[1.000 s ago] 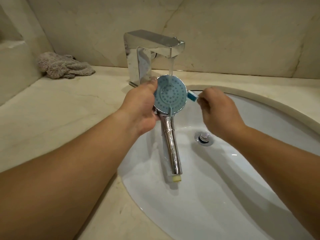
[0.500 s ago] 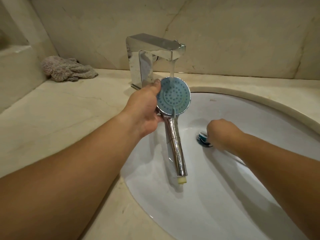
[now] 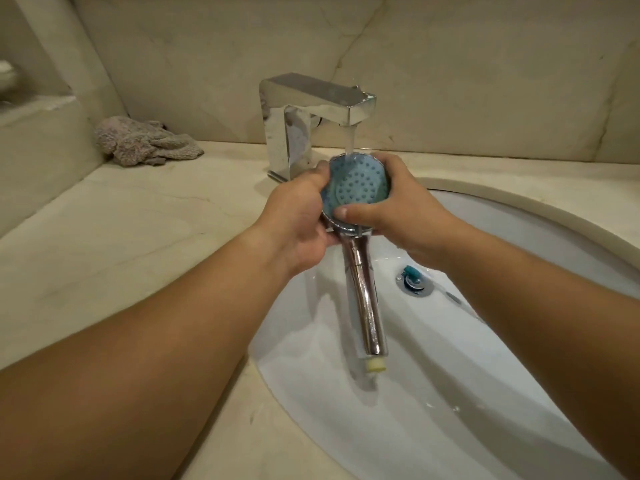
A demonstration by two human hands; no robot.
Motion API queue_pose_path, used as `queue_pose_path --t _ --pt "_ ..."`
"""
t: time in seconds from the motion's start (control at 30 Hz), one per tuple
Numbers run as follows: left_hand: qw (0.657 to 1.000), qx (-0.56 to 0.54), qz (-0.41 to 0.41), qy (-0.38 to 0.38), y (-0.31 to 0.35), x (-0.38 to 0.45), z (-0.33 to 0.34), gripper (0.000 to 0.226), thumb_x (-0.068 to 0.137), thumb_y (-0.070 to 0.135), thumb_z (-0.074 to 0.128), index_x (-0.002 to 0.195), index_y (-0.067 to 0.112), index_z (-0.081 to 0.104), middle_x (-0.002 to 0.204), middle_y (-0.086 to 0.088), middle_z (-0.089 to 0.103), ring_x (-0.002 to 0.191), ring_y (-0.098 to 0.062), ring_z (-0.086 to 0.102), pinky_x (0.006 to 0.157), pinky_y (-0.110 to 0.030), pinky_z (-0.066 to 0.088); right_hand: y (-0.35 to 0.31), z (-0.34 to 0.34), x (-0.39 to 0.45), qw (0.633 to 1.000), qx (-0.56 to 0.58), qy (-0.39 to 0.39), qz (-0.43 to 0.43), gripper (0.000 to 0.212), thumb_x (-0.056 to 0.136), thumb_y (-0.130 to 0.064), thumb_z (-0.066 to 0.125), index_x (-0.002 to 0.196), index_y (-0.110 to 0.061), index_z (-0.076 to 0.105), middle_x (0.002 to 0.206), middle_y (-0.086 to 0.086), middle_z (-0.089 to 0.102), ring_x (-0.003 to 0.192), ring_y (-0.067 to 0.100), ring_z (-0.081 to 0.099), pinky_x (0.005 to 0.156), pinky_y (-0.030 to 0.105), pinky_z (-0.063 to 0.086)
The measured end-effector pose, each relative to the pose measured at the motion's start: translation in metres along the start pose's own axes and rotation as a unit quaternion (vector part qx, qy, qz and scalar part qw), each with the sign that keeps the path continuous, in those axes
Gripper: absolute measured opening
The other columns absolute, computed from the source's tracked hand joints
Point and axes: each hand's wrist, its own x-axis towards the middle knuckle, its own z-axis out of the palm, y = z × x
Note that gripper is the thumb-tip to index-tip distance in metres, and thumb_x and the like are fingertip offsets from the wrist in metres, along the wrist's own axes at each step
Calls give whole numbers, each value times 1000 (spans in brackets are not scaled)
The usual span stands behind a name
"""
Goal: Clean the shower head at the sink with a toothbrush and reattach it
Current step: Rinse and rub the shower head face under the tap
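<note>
Marble counter (image 3: 114,237) surrounds a white sink (image 3: 519,393) under a running chrome faucet (image 3: 311,109). The shower head (image 3: 356,190) is held in the stream, its handle pointing down into the basin; the left hand (image 3: 294,220) grips its rim, and the right hand (image 3: 405,209) clasps the opposite edge, thumb on the blue face. The toothbrush (image 3: 412,271) lies at the drain. For thorough rinsing, the face is best tilted and rubbed so that every nozzle is flushed.
</note>
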Motion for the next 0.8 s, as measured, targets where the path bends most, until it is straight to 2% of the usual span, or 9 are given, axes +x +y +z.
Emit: queue_pose_path --t 0.1,0.17,0.27,0.37,0.47,0.53,0.6,0.7,0.8 --pt "1000 -17 -13 10 0 -1 2 42 112 36 34 129 14 65 117 -11 77 93 -27 79 59 -44 62 0 10 5 999 -26 46 -13 95 46 -38 93 127 -34 43 113 -6 58 102 17 63 76 41 60" --pt "999 -20 -24 10 -1 2 0 49 111 39 30 130 12 66 118 -11 77 99 -28 78 69 -46 64 0 19 2 996 -22 87 -14 79 51 -43 92 116 -33 49 105 -8 61 94 12 64 72 37 61" --pt "999 -19 -39 9 -3 4 1 66 109 52 21 132 10 66 122 -14 75 110 -32 74 93 -52 57 0 30 1 988 -5 155 -2 58 58 -59 83 100 -32 54 94 -9 64 84 9 66 68 34 61" --pt "999 -7 -51 13 -1 3 3 71 107 58 20 130 10 66 121 -15 75 111 -34 73 89 -50 57 -1 37 2 979 -3 202 3 48 64 -66 75 93 -31 57 87 -10 66 77 8 67 66 31 59" --pt "998 16 -61 19 3 -1 5 58 110 47 28 128 10 70 119 -13 76 108 -31 74 81 -44 61 0 38 3 976 -27 216 -10 34 83 -60 60 94 -28 60 86 -9 65 77 6 63 57 22 48" --pt "998 18 -56 15 3 -4 8 48 110 38 33 130 11 68 124 -13 75 112 -29 72 87 -45 60 2 34 2 978 -47 203 -14 32 95 -55 46 103 -27 59 93 -6 65 83 7 61 56 20 43" --pt "999 1 -47 21 0 -4 9 44 111 36 34 128 13 68 124 -12 74 108 -29 73 86 -46 59 6 28 0 983 -65 172 -22 32 100 -50 38 115 -26 55 103 -3 64 90 10 60 60 20 43" --pt "999 -14 -44 8 -4 0 8 44 111 38 34 131 13 64 121 -14 75 107 -32 74 91 -52 58 10 26 -6 989 -61 126 -43 38 92 -51 55 123 -30 47 107 -5 61 94 9 61 64 20 51" --pt "999 -30 -38 7 -4 5 9 46 110 37 34 135 10 61 122 -15 75 107 -31 75 92 -51 59 7 32 -3 979 -51 194 -41 60 64 -65 74 110 -37 47 103 -8 60 90 9 63 71 32 59"
